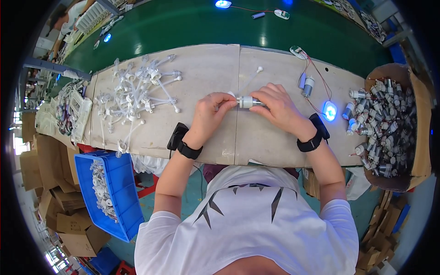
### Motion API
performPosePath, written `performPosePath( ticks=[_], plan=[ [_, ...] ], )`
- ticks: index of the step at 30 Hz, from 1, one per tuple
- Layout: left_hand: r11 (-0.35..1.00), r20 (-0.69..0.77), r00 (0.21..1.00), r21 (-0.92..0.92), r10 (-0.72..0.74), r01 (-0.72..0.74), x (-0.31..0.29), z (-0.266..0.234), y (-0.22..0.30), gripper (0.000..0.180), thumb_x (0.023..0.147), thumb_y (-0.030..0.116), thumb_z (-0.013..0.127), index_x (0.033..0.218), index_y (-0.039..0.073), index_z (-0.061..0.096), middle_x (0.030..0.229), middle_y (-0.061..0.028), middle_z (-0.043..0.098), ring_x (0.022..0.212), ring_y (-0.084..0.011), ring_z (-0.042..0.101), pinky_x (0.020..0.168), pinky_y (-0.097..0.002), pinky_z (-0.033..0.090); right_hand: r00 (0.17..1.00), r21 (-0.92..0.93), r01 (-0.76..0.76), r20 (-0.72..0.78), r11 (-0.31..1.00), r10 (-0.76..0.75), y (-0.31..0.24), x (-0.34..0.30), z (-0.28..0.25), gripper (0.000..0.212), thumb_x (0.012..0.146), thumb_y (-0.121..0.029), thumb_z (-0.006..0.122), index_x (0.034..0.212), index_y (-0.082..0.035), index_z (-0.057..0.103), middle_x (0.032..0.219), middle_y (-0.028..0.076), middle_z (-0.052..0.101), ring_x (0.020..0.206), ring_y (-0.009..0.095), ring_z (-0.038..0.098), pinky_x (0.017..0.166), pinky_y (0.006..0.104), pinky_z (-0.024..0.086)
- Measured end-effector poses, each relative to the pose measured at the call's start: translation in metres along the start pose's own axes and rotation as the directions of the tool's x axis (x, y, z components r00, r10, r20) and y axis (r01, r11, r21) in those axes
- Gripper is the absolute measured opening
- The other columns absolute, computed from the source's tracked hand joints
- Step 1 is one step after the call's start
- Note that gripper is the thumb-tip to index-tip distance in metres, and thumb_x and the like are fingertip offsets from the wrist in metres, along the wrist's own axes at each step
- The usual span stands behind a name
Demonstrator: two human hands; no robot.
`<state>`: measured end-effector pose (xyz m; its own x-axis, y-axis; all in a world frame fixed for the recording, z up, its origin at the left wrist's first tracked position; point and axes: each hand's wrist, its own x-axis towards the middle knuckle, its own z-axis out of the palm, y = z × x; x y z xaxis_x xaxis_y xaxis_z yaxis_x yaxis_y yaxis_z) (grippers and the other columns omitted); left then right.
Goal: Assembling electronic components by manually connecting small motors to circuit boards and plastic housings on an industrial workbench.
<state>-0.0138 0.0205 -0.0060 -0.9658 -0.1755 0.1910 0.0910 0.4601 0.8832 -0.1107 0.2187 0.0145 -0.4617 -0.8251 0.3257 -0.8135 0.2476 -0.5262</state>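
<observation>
Over the middle of the table, my right hand [280,110] is closed around a small silver motor [258,102] with a white collar, held level and pointing left. My left hand [213,112] pinches at the motor's left end, on a white plastic stem piece [232,94] mostly hidden by the fingers. Just beyond the hands, a thin translucent rod [251,79] with a white ball tip slants up and right; whether it belongs to the pinched piece I cannot tell. To the left lies a loose pile of white plastic stem pieces [149,85].
At right, a cardboard box [420,123] holds many motors, some spilling out. Nearer are a wired motor [308,87] and a glowing blue light [329,111]. A green surface [183,27] lies beyond the cardboard-covered tabletop [201,59]. A blue crate [123,183] stands lower left.
</observation>
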Motion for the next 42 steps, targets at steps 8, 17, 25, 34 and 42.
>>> performPosePath(
  ticks=[8, 17, 25, 34, 42],
  plan=[
    [0.985, 0.045, 0.993, -0.135, -0.105, 0.111, 0.008, -0.001, 0.004, 0.01, 0.08, 0.006, 0.065, 0.088, -0.001, 0.066, 0.073, -0.0071, 0.066, 0.065, -0.0102, 0.06, 0.059, -0.0231, 0.047, 0.999, -0.003, 0.031, 0.009, 0.999, -0.031, 0.005, 0.005, 0.001, 0.027, 0.08, -0.022, 0.064, 0.1, -0.005, 0.059, 0.087, 0.008, 0.057, 0.085, 0.025, 0.051, 0.077, 0.0354, 0.039],
    [0.944, 0.267, 0.917, -0.065, -0.295, 0.323, 0.01, 0.0, -0.005, 0.012, 0.082, 0.006, 0.066, 0.09, -0.003, 0.066, 0.075, -0.0035, 0.067, 0.068, -0.0068, 0.06, 0.064, -0.0206, 0.048, 0.991, -0.025, 0.094, 0.094, 0.995, -0.092, 0.011, 0.013, -0.007, 0.026, 0.079, -0.021, 0.064, 0.1, -0.007, 0.059, 0.089, 0.005, 0.057, 0.089, 0.024, 0.05, 0.08, 0.0359, 0.038],
    [0.975, 0.124, 0.973, -0.079, -0.195, 0.206, 0.007, 0.005, 0.007, 0.013, 0.082, 0.009, 0.065, 0.09, -0.002, 0.067, 0.068, -0.005, 0.066, 0.062, -0.0074, 0.06, 0.058, -0.0215, 0.048, 0.992, -0.046, 0.086, 0.098, 0.995, -0.081, 0.016, 0.016, -0.011, 0.027, 0.075, -0.022, 0.067, 0.099, -0.009, 0.06, 0.091, 0.001, 0.058, 0.091, 0.018, 0.049, 0.083, 0.033, 0.034],
    [0.965, 0.06, 0.965, -0.052, -0.255, 0.258, 0.0, 0.015, -0.001, 0.015, 0.085, 0.008, 0.062, 0.09, -0.006, 0.064, 0.074, -0.0069, 0.066, 0.067, -0.0101, 0.063, 0.064, -0.0217, 0.051, 0.94, -0.485, 0.057, -0.268, 0.872, -0.21, 0.004, 0.021, -0.015, 0.02, 0.074, -0.015, 0.069, 0.091, -0.009, 0.062, 0.09, 0.001, 0.059, 0.09, 0.018, 0.052, 0.08, 0.0347, 0.039],
    [0.934, -0.122, 0.935, -0.185, -0.332, 0.307, -0.011, 0.023, -0.01, 0.015, 0.085, 0.008, 0.062, 0.087, -0.006, 0.063, 0.075, -0.008, 0.067, 0.067, -0.0111, 0.064, 0.063, -0.0214, 0.051, 0.685, 0.653, -0.548, -0.01, 0.524, 0.729, 0.035, 0.02, 0.019, 0.022, 0.087, -0.023, 0.06, 0.087, -0.001, 0.064, 0.082, 0.007, 0.065, 0.058, 0.009, 0.053, 0.048, 0.0232, 0.039]
  ],
)
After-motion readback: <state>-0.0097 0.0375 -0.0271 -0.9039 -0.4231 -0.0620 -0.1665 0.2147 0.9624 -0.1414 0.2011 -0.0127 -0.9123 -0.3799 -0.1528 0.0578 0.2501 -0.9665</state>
